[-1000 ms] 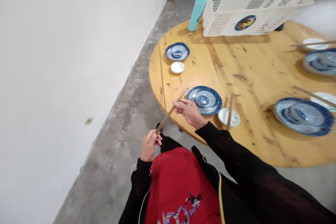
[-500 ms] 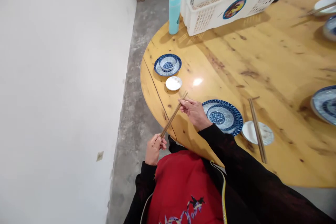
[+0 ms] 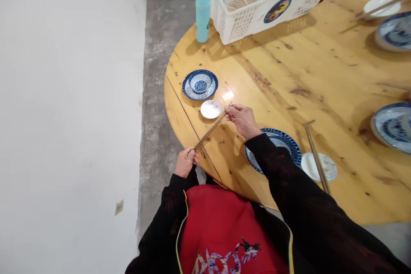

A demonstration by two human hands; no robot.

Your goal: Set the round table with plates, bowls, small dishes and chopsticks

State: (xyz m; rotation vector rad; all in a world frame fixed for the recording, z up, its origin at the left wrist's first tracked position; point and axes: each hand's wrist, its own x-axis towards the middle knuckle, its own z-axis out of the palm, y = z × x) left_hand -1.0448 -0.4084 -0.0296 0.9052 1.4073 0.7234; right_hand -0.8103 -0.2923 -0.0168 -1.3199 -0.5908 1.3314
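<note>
Between my two hands I hold wooden chopsticks [image 3: 209, 132], slanting above the table's rounded edge. My left hand [image 3: 186, 162] pinches their near end, and my right hand [image 3: 243, 120] grips close to the far end. Just beyond them lies a small white saucer [image 3: 210, 109]. Behind that saucer, a blue-and-white bowl [image 3: 200, 83] rests on a patterned plate [image 3: 210, 92]. Under my right forearm sits another blue-rimmed plate [image 3: 293, 149], partly hidden by the sleeve. To its right, more chopsticks [image 3: 316, 154] lie across a second white saucer [image 3: 329, 168].
A white plastic basket [image 3: 245, 25] stands at the back of the wooden table [image 3: 257, 94], beside an aqua bottle [image 3: 202, 15]. On the right are blue-and-white dishes [image 3: 393, 126] and a saucer [image 3: 382, 7] with chopsticks across it. A white wall [image 3: 70, 94] rises on the left.
Both hands have moved the chopsticks forward, nearer the small white saucer by the bowl. My view has shifted slightly to the right.
</note>
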